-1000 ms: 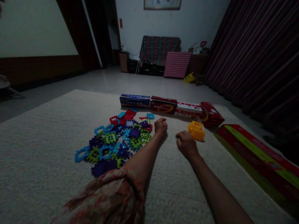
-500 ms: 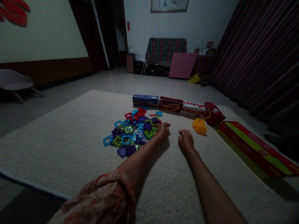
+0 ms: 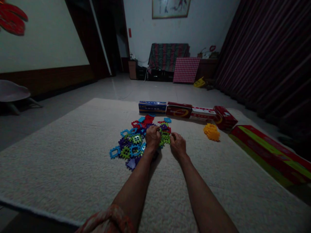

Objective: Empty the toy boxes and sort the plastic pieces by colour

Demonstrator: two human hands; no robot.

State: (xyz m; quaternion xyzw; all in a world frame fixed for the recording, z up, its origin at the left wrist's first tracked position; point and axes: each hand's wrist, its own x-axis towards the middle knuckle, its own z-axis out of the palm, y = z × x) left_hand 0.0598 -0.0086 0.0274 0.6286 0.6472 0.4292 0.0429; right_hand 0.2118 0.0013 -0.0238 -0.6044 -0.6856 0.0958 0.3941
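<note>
A loose pile of flat plastic interlocking building pieces (image 3: pixel 136 139), in blue, green, purple and red with notched edges, lies on a cream quilted mat (image 3: pixel 82 139). My left hand (image 3: pixel 153 139) is over the middle of the pile, its fingers curled inward. Whatever they grip is hidden. At the pile's right edge, beside some green pieces (image 3: pixel 165 137), my right hand (image 3: pixel 178 145) has its fingers bent and pinched together. What is in that pinch is too dark to make out. A separate heap of yellow pieces (image 3: pixel 211 132) sits farther right.
Along the mat's far side stand a blue box (image 3: pixel 152 107), a dark red box (image 3: pixel 178 110), a white-and-red box (image 3: pixel 203 113) and another red box (image 3: pixel 224 118). A long red-and-green box (image 3: pixel 269 152) borders the right side. A pale chair (image 3: pixel 14 92) stands at left.
My left hand has moved left from the pile's right edge onto its middle. My right hand has come left, from the bare mat to the green pieces. The view has shifted slightly.
</note>
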